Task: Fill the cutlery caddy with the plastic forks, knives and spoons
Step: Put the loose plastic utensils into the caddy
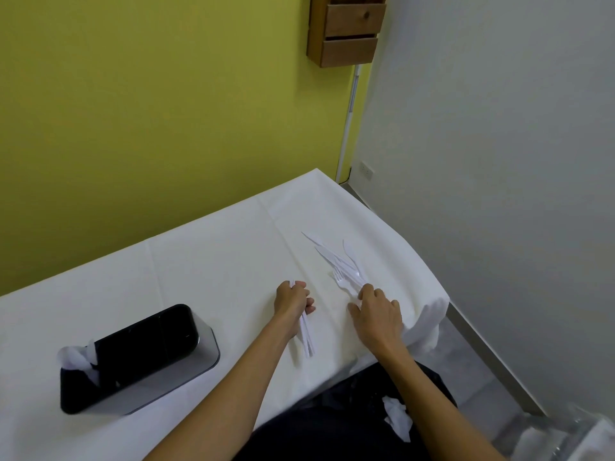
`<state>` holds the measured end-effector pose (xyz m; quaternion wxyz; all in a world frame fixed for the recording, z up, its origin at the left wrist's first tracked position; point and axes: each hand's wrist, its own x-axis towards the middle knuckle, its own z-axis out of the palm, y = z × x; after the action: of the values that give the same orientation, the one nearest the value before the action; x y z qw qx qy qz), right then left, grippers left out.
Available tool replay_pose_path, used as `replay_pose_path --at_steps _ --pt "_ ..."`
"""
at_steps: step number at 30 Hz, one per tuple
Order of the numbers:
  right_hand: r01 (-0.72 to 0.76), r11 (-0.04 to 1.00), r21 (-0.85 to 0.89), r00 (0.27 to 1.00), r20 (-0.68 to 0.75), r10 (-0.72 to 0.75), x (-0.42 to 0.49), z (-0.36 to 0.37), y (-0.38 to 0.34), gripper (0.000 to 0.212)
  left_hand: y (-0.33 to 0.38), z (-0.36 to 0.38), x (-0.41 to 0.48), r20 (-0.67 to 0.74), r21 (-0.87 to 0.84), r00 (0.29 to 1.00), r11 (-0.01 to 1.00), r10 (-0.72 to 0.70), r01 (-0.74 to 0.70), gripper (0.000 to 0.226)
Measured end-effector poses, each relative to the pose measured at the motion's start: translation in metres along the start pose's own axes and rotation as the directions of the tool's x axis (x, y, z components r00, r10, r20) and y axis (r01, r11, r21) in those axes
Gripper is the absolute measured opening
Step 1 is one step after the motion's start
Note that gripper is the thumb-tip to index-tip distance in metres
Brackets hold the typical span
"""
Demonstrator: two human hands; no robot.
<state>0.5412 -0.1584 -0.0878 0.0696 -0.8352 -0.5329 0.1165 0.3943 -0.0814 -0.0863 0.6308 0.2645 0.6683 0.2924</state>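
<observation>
A black cutlery caddy [156,341] with grey sides stands on the white-clothed table [206,254] at the left; white plastic cutlery [75,359] sticks out of its left compartment. My left hand [293,302] grips a small bundle of white plastic forks [307,337], handles pointing toward me. To the right lies a loose pile of white plastic knives and forks [336,261]. My right hand [374,309] rests at the pile's near end, fingertips touching a fork [342,283]; whether it pinches the fork is not visible.
The table's right edge [429,294] drops off beside my right hand. A yellow wall runs behind the table, a grey wall at right. Wooden drawers [346,31] hang high on the wall. Clear plastic packaging [565,437] lies bottom right.
</observation>
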Motion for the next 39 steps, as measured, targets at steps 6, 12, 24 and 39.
replay_pose_path --at_steps 6,12,24,39 --pt "-0.09 0.982 0.164 0.996 0.031 0.086 -0.006 0.0 -0.004 0.015 -0.003 0.004 -0.001 0.084 0.048 0.996 0.999 0.014 -0.019 0.012" --pt "-0.055 0.958 0.28 0.984 0.176 0.005 -0.006 0.003 -0.003 0.012 -0.006 0.004 0.0 0.067 0.154 0.996 0.986 0.051 -0.061 0.031" --pt "0.056 0.846 0.53 0.973 0.163 -0.166 -0.006 -0.022 -0.031 0.016 0.006 -0.001 -0.01 -0.058 0.251 0.962 0.937 0.266 -0.243 0.033" --pt "0.166 0.985 0.037 0.954 0.248 -0.17 -0.011 0.02 -0.028 0.057 0.008 -0.024 -0.012 -0.166 0.17 0.927 0.935 0.337 -0.31 0.02"
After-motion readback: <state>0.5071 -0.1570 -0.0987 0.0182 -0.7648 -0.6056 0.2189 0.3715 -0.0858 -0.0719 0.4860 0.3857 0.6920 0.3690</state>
